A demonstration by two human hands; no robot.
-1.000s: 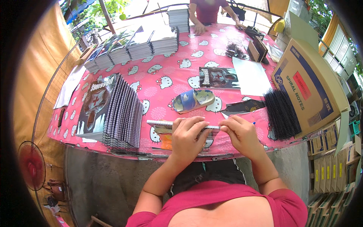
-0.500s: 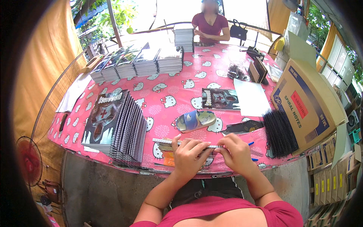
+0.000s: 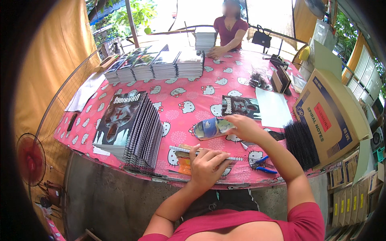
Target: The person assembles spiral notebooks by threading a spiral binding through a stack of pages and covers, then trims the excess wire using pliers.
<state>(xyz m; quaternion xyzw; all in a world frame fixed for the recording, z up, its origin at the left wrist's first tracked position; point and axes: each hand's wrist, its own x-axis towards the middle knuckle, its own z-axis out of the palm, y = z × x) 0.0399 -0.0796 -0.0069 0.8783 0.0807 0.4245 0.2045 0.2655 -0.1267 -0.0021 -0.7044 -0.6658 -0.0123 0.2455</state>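
Note:
My left hand [image 3: 209,164] is closed over a notebook [image 3: 238,158] at the table's near edge, its fingers curled across the top. A thin coil shows along the notebook's edge to the right of the fingers; the palm hides much of the rest. An orange piece [image 3: 185,165] lies beside my left wrist. My right hand [image 3: 246,129] reaches forward and grips the right end of a blue patterned slipper [image 3: 208,128], which lies on the table. Blue-handled pliers [image 3: 265,165] lie right of the notebook.
Coil-bound notebooks [image 3: 138,132] are stacked at left, with more book stacks [image 3: 165,68] behind. A dark cover [image 3: 240,106] and white sheet [image 3: 275,106] lie ahead. Black coils [image 3: 300,144] lean by a cardboard box [image 3: 327,120] at right. Another person [image 3: 230,32] stands across the pink-covered table [image 3: 181,94].
My right hand has left the notebook and moved forward onto the slipper, uncovering the pliers. My left hand stays on the notebook. The other person's arm has reached toward the tall stack.

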